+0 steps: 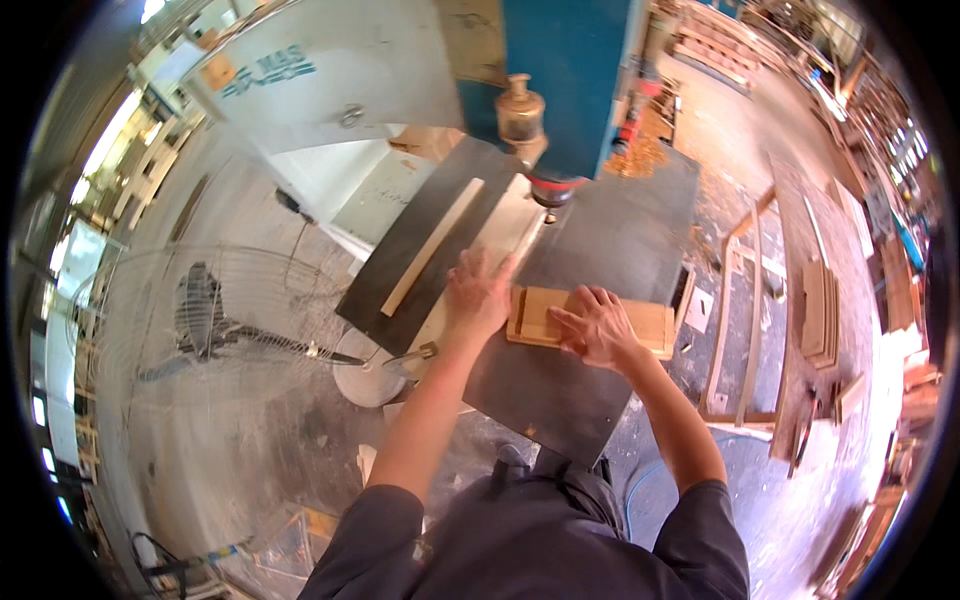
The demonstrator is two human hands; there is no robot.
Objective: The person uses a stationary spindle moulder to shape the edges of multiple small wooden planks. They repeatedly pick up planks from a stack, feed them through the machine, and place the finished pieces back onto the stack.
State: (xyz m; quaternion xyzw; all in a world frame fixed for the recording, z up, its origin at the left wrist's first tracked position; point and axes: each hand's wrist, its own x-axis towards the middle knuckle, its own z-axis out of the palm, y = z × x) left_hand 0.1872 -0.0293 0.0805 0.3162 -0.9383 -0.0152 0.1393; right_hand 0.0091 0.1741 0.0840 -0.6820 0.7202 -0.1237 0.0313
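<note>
- The stepped wooden workpiece [650,325] lies flat on the dark machine table [625,240], under the right hand [595,328]; that hand presses from above with fingers spread, and whether it also grips the edges I cannot tell. Uneven pressure could let the piece skew or rock.
- At ten o'clock from the workpiece, the left hand [478,290] lies splayed over the pale wooden fence board [507,225], grasping nothing that shows. A slip forward along the board could carry its fingertips towards the cutter.
- Near eleven o'clock, the overhead router spindle [552,190] hangs above the table; whether it turns I cannot tell. If it does, a poorly held workpiece could kick back.
- Farther off at ten o'clock, a loose-looking wooden strip [432,248] could be knocked aside by a stray wrist.
- Towards half past twelve, wood shavings [645,155] could spoil flat seating if they drift underneath.
</note>
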